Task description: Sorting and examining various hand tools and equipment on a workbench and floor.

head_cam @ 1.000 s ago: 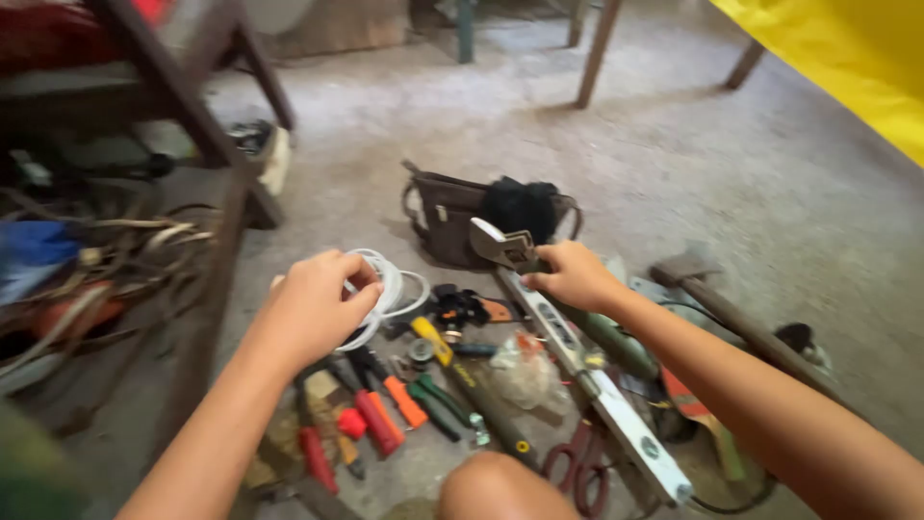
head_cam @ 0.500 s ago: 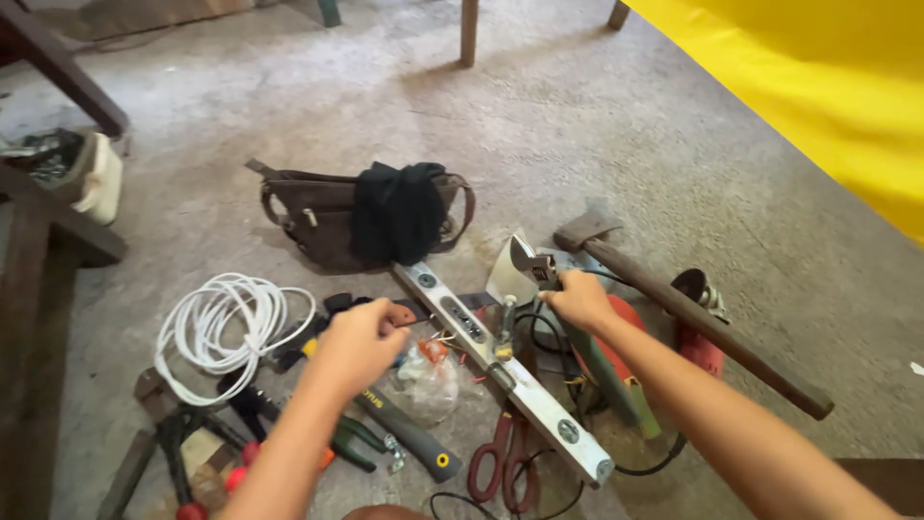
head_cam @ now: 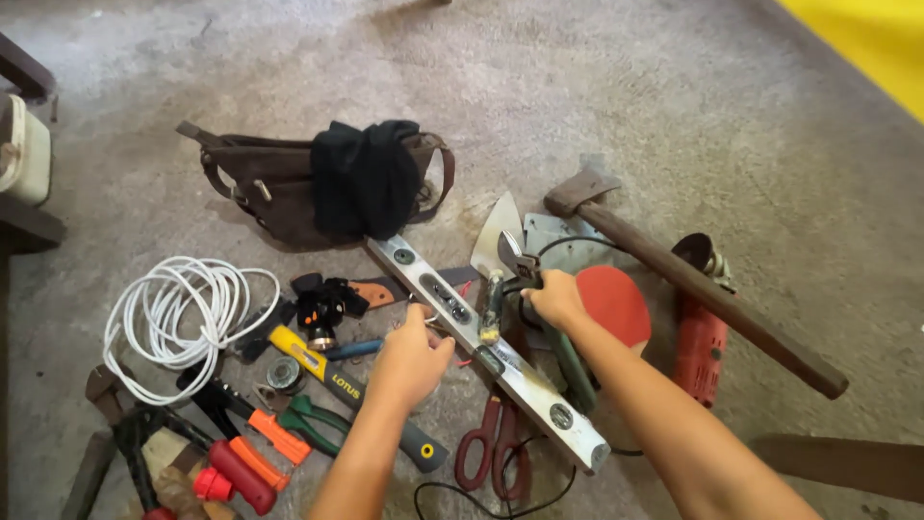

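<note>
While our right hand (head_cam: 555, 300) clasps the adjustable wrench (head_cam: 518, 262), our left hand (head_cam: 412, 354) pinches a clear plastic bag (head_cam: 435, 339) beside the spirit level (head_cam: 486, 351).

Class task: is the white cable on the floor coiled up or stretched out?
Coiled: the white cable lies in overlapping round loops on the floor, left of the tools.

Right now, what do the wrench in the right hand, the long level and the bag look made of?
Adjustable wrench: bare metal, dull grey sheen, held by the right hand.
Spirit level: probably aluminium; pale, matte, scuffed straight bar.
Bag: looks like worn brown leather or a leather look-alike, with straps; black cloth draped over it.
</note>
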